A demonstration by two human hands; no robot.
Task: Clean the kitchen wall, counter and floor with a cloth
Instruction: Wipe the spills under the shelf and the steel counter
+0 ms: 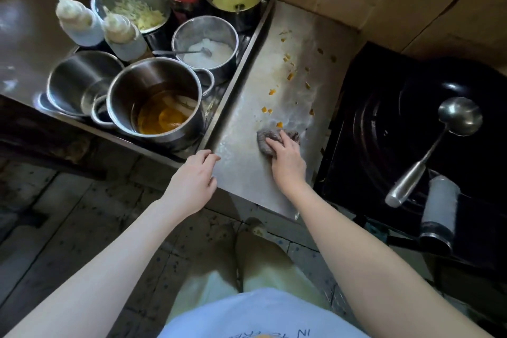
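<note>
Steel counter point(241, 173): grey cloth point(264, 136) under right hand point(288, 162), grip curled round it; left hand point(192, 186) loose, empty, at edge.

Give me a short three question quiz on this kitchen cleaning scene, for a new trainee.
1. True or false: the right hand grips the cloth on the counter.
2. Where do the orange scraps lie? A in the sink; B on the counter beyond the cloth; C on the floor.
3. Name the tool resting in the wok.

Key: 1 true. 2 B. 3 the ladle.
</note>
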